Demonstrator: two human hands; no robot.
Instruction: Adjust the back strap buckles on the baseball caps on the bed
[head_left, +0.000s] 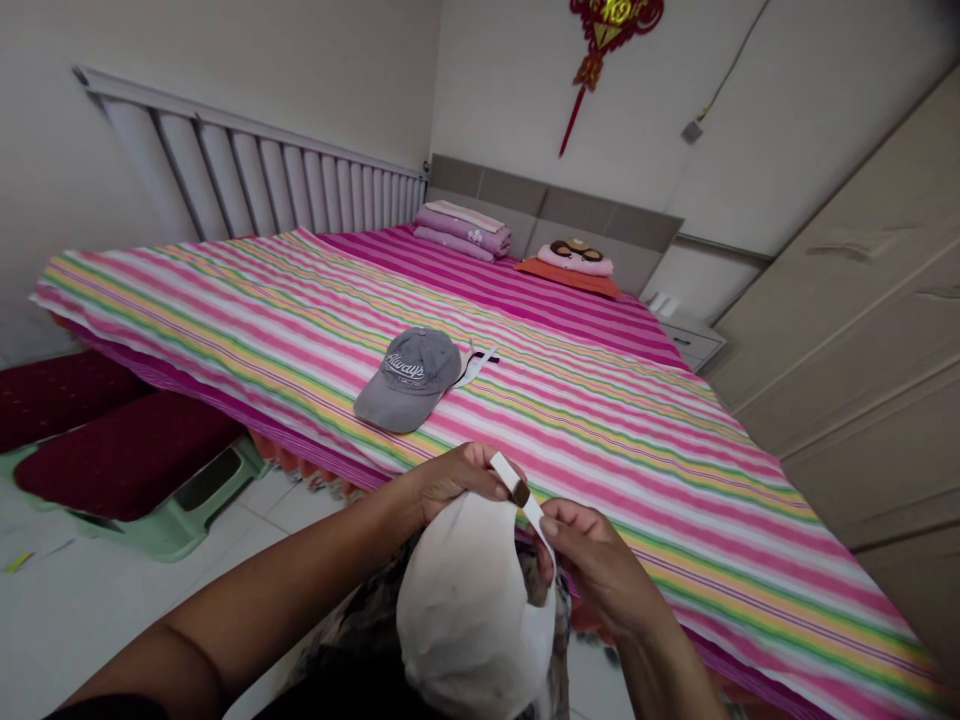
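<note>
A white cap (465, 600) is held over my lap, its back opening and adjusting strap (535, 515) facing up and to the right. My left hand (465, 478) pinches the cap's edge beside the strap's brown buckle (520, 492). The thumb and fingers of my right hand (581, 540) grip the white strap a little below the buckle. The strap's loose end sticks up past the buckle. Beyond my hands, a grey cap (414, 375) with white lettering lies on the bed, its brim toward me. White and dark straps (480, 365) lie beside it.
The bed has a striped cover (660, 440). Folded purple bedding (465, 230) and a pink and orange pile (574, 262) rest near the headboard (570, 220). Green stools with dark red tops (142, 445) stand at left. A wardrobe (862, 330) stands at right.
</note>
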